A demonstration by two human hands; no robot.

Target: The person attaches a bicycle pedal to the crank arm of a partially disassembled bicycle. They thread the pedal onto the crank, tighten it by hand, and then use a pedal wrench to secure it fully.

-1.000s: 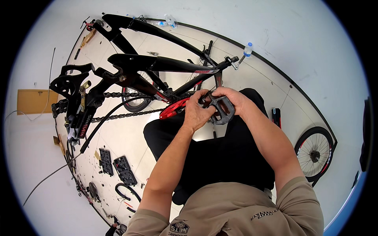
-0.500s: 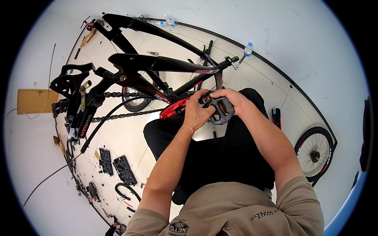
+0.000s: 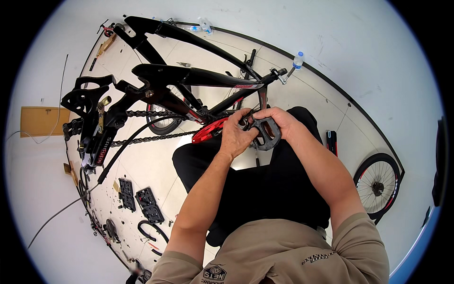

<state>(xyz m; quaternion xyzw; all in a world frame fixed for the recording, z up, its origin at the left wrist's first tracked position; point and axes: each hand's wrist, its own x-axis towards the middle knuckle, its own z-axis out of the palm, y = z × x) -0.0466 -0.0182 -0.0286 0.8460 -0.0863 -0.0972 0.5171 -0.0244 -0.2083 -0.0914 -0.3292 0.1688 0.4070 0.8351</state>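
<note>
Working on the pedal (image 3: 266, 134) seems the current step, with the left hand (image 3: 238, 136) clamped on its left side and the right hand (image 3: 280, 119) close by at its upper edge, grip partly hidden. The next move likely calls for holding it steady. Dark grey, open-framed and tilted, it sits right of the red chainring (image 3: 207, 132).

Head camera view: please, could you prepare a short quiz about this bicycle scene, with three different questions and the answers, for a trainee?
1. True or false: in the picture, the red gear lies to the left of the pedal.

2. Which hand is nearer to the red gear?
A) left hand
B) right hand

3. Fill in the missing colour: the bicycle frame is mostly ____.

Key: 1. True. 2. A. 3. Black.
</note>
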